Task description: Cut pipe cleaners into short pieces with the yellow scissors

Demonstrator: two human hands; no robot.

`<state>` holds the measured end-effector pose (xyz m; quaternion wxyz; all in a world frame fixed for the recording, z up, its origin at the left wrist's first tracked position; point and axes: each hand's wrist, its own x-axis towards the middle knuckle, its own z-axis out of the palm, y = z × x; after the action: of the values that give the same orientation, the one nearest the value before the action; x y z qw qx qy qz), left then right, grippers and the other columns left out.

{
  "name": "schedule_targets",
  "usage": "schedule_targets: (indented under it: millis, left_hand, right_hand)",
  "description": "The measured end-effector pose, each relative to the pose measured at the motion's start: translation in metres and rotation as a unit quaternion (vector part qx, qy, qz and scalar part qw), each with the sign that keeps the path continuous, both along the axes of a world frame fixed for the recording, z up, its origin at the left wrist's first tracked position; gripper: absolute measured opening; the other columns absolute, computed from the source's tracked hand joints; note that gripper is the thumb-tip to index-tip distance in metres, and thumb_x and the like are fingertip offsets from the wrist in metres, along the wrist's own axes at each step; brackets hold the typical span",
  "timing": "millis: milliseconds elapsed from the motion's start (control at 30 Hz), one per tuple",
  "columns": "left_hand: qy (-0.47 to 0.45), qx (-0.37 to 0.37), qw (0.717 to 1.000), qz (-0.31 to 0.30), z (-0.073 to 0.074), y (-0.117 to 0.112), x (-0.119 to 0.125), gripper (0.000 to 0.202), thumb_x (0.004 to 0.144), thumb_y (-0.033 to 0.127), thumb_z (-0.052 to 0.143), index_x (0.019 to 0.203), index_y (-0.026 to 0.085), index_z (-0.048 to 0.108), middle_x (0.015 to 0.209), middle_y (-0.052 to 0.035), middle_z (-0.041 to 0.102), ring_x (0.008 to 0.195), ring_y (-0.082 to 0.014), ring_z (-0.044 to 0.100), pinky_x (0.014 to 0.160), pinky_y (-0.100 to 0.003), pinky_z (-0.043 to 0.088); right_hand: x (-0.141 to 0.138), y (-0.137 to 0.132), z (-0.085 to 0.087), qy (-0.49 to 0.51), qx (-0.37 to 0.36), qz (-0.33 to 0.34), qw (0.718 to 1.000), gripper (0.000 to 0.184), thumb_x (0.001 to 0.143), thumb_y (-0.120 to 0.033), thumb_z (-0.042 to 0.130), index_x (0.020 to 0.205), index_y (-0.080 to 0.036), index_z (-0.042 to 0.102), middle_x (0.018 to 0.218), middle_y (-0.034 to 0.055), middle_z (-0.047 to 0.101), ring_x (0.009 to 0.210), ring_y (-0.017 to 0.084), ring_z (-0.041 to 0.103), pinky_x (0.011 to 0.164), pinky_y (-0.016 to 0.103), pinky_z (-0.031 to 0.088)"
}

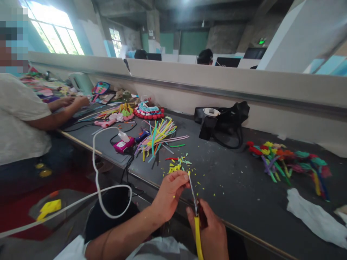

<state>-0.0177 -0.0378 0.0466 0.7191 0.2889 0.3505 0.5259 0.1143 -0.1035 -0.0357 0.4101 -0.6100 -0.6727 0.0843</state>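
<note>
My left hand [171,192] is closed in a pinch at the table's front edge, with a small yellow piece of fuzzy stem [189,173] at its fingertips. My right hand [213,231] grips a pair of scissors [198,236] with yellow handles. The blades point up and away, and their tips meet the yellow piece. Just beyond my left hand lies a small heap of yellow clippings [175,168], with pale green bits [185,160] and a red piece [171,159] beside it. Farther back is a loose bundle of coloured pipe cleaners [159,135].
Left of the bundle are a magenta box [123,145] and a pink glue gun [105,123]. A white cable [94,169] loops past the edge. A black bag [230,115], colourful fuzzy pieces [287,159] and a white cloth [314,216] lie rightward. Another person [24,115] works at left.
</note>
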Motion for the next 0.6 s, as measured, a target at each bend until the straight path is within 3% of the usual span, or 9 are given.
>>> schedule_targets:
  millis: [167, 600]
  left_hand:
    - [-0.003, 0.0, 1.0, 0.008, -0.0031, -0.002, 0.0017, 0.014, 0.072, 0.027, 0.071, 0.073, 0.014, 0.065, 0.066, 0.0005, 0.056, 0.065, -0.0097, 0.051, 0.067, -0.022, 0.041]
    - [-0.016, 0.002, 1.0, 0.007, -0.0006, -0.0064, 0.0051, 0.012, 0.074, 0.024, 0.07, 0.072, 0.013, 0.066, 0.066, -0.0003, 0.057, 0.064, -0.0091, 0.051, 0.068, -0.022, 0.041]
  right_hand:
    - [-0.0001, -0.0052, -0.0003, -0.002, -0.002, -0.007, 1.0, 0.033, 0.086, -0.047, 0.058, 0.098, -0.018, 0.068, 0.08, 0.008, 0.075, 0.063, 0.019, 0.071, 0.055, 0.023, 0.052]
    - [-0.0018, -0.0068, 0.0001, -0.01, 0.022, -0.009, 1.0, 0.032, 0.088, -0.042, 0.057, 0.102, -0.016, 0.068, 0.086, 0.0101, 0.075, 0.07, 0.02, 0.072, 0.061, 0.024, 0.054]
